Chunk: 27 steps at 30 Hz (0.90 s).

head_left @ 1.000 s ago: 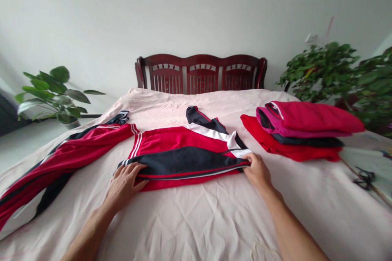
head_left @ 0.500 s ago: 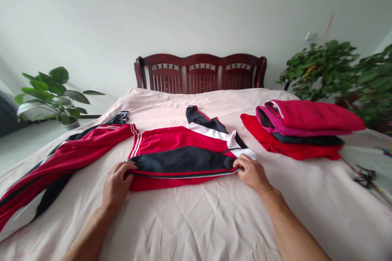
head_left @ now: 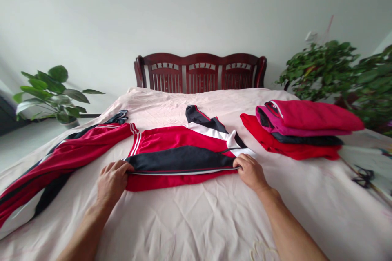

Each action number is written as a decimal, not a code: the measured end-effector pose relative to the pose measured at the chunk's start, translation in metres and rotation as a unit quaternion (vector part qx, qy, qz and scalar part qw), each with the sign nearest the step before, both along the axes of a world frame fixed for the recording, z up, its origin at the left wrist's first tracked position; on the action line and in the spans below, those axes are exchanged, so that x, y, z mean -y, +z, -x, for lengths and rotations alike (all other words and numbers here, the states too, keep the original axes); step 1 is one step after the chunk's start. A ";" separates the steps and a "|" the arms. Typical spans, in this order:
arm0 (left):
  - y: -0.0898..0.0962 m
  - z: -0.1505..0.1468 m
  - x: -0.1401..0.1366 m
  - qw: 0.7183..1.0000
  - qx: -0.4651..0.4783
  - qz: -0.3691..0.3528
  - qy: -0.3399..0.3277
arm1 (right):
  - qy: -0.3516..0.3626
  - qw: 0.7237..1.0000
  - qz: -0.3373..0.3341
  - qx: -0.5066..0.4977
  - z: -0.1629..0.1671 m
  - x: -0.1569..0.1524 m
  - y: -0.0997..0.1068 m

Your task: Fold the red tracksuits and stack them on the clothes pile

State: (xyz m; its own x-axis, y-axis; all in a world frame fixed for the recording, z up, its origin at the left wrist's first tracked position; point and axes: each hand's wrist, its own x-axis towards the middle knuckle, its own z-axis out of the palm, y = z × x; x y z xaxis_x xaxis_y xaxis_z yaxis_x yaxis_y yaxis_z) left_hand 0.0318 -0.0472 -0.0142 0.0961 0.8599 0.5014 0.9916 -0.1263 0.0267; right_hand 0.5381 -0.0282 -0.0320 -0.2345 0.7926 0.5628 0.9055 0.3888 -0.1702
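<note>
A red, navy and white track jacket (head_left: 171, 138) lies spread on the bed, its collar end to the right and its striped hem to the left. The near navy sleeve is laid across the jacket's body, while the far sleeve sticks out toward the headboard. My left hand (head_left: 114, 177) pinches the cuff end of the near sleeve. At the shoulder end, my right hand (head_left: 248, 169) grips the same sleeve's edge. Between both hands the sleeve is stretched straight. Red fabric of the jacket shows below it.
Left of the jacket lie red and navy track pants (head_left: 67, 155). A stack of folded clothes (head_left: 318, 116) sits on the right. The bed has a pale pink sheet (head_left: 190, 228) and a dark wooden headboard (head_left: 202, 73). Potted plants (head_left: 58, 94) stand on both sides.
My left hand has moved slightly left with the sleeve end, pulling the sleeve straighter. My right hand has hardly moved.
</note>
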 end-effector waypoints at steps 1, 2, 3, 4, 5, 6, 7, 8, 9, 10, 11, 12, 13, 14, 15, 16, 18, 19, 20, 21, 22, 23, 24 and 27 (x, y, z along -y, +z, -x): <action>0.001 0.001 0.000 1.000 0.001 0.012 -0.007 | 0.006 1.000 0.000 0.000 -0.001 0.000 0.000; 0.002 0.002 0.001 1.000 0.002 0.022 -0.011 | 0.011 1.000 0.001 -0.003 -0.001 0.000 -0.001; 0.003 0.004 0.002 0.999 0.003 0.035 -0.016 | 0.016 1.000 0.005 -0.008 -0.002 0.000 -0.001; 0.003 0.006 0.002 0.999 0.003 0.049 -0.020 | 0.022 1.000 0.011 -0.013 -0.002 0.000 -0.001; 0.003 0.007 0.003 0.998 0.004 0.065 -0.023 | 0.028 0.999 0.020 -0.020 -0.003 0.000 -0.001; 0.003 0.009 0.003 0.996 0.006 0.081 -0.023 | 0.035 0.998 0.031 -0.031 -0.003 -0.001 -0.001; 0.002 0.011 0.004 0.995 0.009 0.094 -0.022 | 0.042 0.997 0.046 -0.048 -0.004 -0.001 0.000; 0.001 0.012 0.004 0.995 0.012 0.101 -0.020 | 0.047 0.995 0.061 -0.070 -0.005 -0.001 0.001; 0.000 0.012 0.005 0.995 0.017 0.098 -0.018 | 0.051 0.991 0.075 -0.098 -0.005 -0.001 0.002; -0.001 0.011 0.006 0.996 0.022 0.085 -0.019 | 0.051 0.987 0.081 -0.128 -0.005 -0.002 0.004; -0.003 0.009 0.006 0.997 0.027 0.066 -0.027 | 0.048 0.984 0.078 -0.156 -0.004 -0.001 0.006; -0.004 0.006 0.007 0.998 0.033 0.044 -0.040 | 0.045 0.981 0.066 -0.177 -0.001 -0.001 0.008; -0.005 0.002 0.007 0.997 0.041 0.022 -0.057 | 0.043 0.980 0.047 -0.190 0.003 0.000 0.010; -0.006 -0.004 0.007 0.996 0.048 0.007 -0.076 | 0.047 0.980 0.025 -0.193 0.008 0.001 0.012; -0.007 -0.011 0.006 0.994 0.052 0.003 -0.096 | 0.056 0.981 0.007 -0.187 0.015 0.003 0.014; -0.009 -0.018 0.005 0.992 0.054 0.008 -0.114 | 0.072 0.983 -0.001 -0.172 0.022 0.004 0.015; -0.013 -0.030 0.002 0.990 0.045 0.031 -0.128 | 0.103 0.987 0.007 -0.124 0.037 0.006 0.014; -0.016 -0.035 0.000 0.991 0.034 0.044 -0.125 | 0.111 0.989 0.018 -0.096 0.043 0.007 0.013; -0.018 -0.038 -0.001 0.991 0.020 0.054 -0.117 | 0.113 0.991 0.029 -0.068 0.047 0.006 0.010; -0.020 -0.040 -0.002 0.993 0.005 0.060 -0.106 | 0.108 0.992 0.039 -0.044 0.050 0.006 0.007; -0.021 -0.041 -0.003 0.994 -0.012 0.063 -0.094 | 0.097 0.994 0.045 -0.025 0.051 0.005 0.004; -0.022 -0.041 -0.004 0.994 -0.027 0.064 -0.085 | 0.082 0.995 0.047 -0.011 0.051 0.004 0.001; -0.023 -0.041 -0.004 0.994 -0.041 0.064 -0.076 | 0.065 0.997 0.049 -0.002 0.049 0.002 -0.002; -0.022 -0.039 -0.003 0.995 -0.061 0.064 -0.050 | 0.026 0.998 0.051 0.015 0.038 -0.001 -0.007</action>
